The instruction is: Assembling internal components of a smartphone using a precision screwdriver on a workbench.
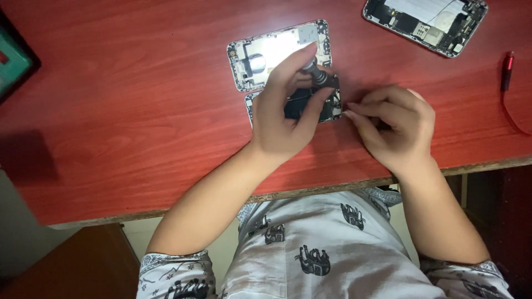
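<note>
From the head view I see my left hand [285,113] curled narrow around a small silver-and-black screwdriver [317,73], thumb and fingers pinching its shaft while the tool stands tilted, its tip down on an opened phone body [332,108] that lies partly hidden beneath that hand. My right hand [396,124] rests on the red wood-grain surface [138,111] just beside the right end of that phone body; its fingers are drawn together, fingertips [350,113] touching or almost touching the phone's edge, and I cannot tell whether they pinch anything small between them. Directly behind the worked phone, touching or nearly touching it, lies a second phone shell [266,52], face up, its bright metal inside catching glare. Well apart, at the far right corner of the surface, sits a third opened phone [426,22] with circuit parts and a pale panel showing. A red-handled tool [507,69] with a thin red cord lies near the right edge. A dark, green-faced object [14,58] sits at the far left edge, cut off by the frame. Both forearms are bare, and patterned white fabric covers my lap below the surface's worn front edge.
</note>
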